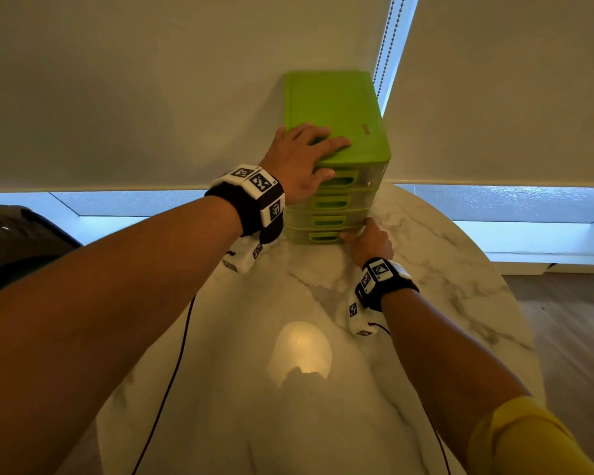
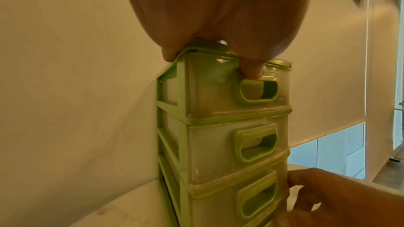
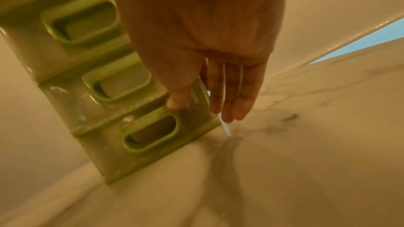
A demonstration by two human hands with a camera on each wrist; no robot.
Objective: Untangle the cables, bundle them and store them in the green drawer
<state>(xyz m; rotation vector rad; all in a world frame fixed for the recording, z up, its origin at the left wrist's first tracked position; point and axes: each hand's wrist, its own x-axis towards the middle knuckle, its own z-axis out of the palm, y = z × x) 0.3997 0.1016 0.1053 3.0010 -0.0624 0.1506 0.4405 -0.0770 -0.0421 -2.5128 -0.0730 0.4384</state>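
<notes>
A green drawer unit point(image 1: 336, 108) with several stacked translucent drawers stands at the far edge of the marble table, all drawers pushed in. My left hand point(image 1: 299, 159) lies flat on its lid, thumb hanging over the top drawer front point(image 2: 240, 89). My right hand point(image 1: 371, 240) is at the unit's lower right corner. Its thumb presses the bottom drawer front point(image 3: 150, 132) beside the handle, and its straight fingers point(image 3: 231, 92) run along the unit's right side. No loose cables or bundles show in any view.
The round marble table point(image 1: 426, 269) carries the unit close to a pale roller blind, with a bead chain point(image 1: 388, 46) behind it. A dark woven object point(image 1: 14, 241) sits off the table's left. Thin black cords point(image 1: 172, 371) hang from my wrist bands.
</notes>
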